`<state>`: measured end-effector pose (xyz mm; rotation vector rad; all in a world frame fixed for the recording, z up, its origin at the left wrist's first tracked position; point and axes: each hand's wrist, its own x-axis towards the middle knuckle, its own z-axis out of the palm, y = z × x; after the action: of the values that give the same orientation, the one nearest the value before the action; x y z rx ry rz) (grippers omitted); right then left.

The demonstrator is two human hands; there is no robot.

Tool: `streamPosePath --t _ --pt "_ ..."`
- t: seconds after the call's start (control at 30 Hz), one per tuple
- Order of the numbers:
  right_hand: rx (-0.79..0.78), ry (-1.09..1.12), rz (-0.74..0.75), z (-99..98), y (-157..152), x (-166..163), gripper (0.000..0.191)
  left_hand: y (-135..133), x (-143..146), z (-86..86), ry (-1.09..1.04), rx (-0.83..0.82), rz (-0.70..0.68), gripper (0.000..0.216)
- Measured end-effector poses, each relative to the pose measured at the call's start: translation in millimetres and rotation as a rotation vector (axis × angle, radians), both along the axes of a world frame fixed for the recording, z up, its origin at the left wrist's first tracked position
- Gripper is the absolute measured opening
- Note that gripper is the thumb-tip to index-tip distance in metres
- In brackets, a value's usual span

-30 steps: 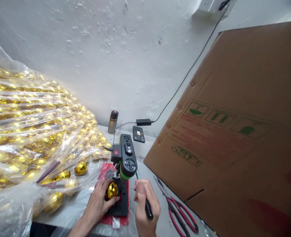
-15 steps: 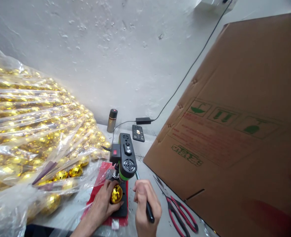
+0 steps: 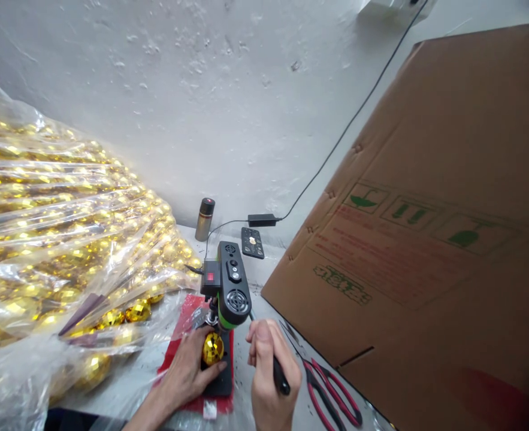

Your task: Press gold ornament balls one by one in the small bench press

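Observation:
My left hand (image 3: 190, 366) holds a shiny gold faceted ball (image 3: 212, 348) between thumb and fingers, over the black base (image 3: 219, 383) of a small bench drill press (image 3: 234, 287). The ball sits just below the machine's head, which hides whatever is above it. My right hand (image 3: 271, 371) is wrapped round the black-gripped lever (image 3: 281, 377) at the machine's right side; the lever's thin metal rod runs up to the head. Beneath the base lies a red plastic sheet (image 3: 174, 353).
A big clear bag of gold balls (image 3: 79, 227) fills the left. Red-and-black scissors (image 3: 331, 389) lie to the right, beside a large cardboard box (image 3: 408, 239). Behind the machine are a bottle (image 3: 205, 220), a phone (image 3: 252, 243) and a power adapter (image 3: 262, 220) with its cable.
My right hand and the lever grip have shifted slightly to the right. My left hand keeps the gold ball at about the same place under the head.

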<state>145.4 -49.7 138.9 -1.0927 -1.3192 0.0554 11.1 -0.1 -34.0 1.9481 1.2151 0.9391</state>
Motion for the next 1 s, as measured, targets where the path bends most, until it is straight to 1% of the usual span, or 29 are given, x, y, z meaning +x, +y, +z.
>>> streamPosePath --t 0.1,0.17,0.3,0.47,0.6,0.67,0.73,0.83,1.0 --pt "0.005 -0.008 -0.002 -3.3 -1 1 0.039 -3 -1 3.0 0.022 0.013 -0.038 0.055" --pt "0.015 -0.014 -0.003 -5.1 -1 2 0.038 -2 1 3.4 0.027 0.01 -0.035 0.055" --pt "0.015 -0.017 0.005 -6.2 -2 2 0.038 5 3 -4.9 -0.006 -0.032 0.001 0.058" --pt "-0.001 -0.005 -0.002 -3.0 -3 -1 0.038 13 -14 -19.5 -0.089 -0.152 -0.049 0.065" --pt "-0.01 0.001 -0.007 -0.9 -3 -2 0.037 16 -30 -16.4 -0.202 -0.311 -0.048 0.067" --pt "-0.007 0.003 -0.004 -0.3 -3 -3 0.037 18 -34 -12.0 -0.22 -0.337 -0.049 0.068" --pt "-0.003 0.006 -0.001 0.0 -2 -3 0.038 18 -36 -8.0 -0.198 -0.327 -0.055 0.067" --pt "-0.013 0.008 0.003 -0.8 -2 -3 0.038 18 -36 -2.4 -0.108 -0.288 -0.077 0.063" --pt "-0.019 0.012 0.024 -5.5 -3 -1 0.036 12 -24 11.7 0.045 -0.115 -0.115 0.059"
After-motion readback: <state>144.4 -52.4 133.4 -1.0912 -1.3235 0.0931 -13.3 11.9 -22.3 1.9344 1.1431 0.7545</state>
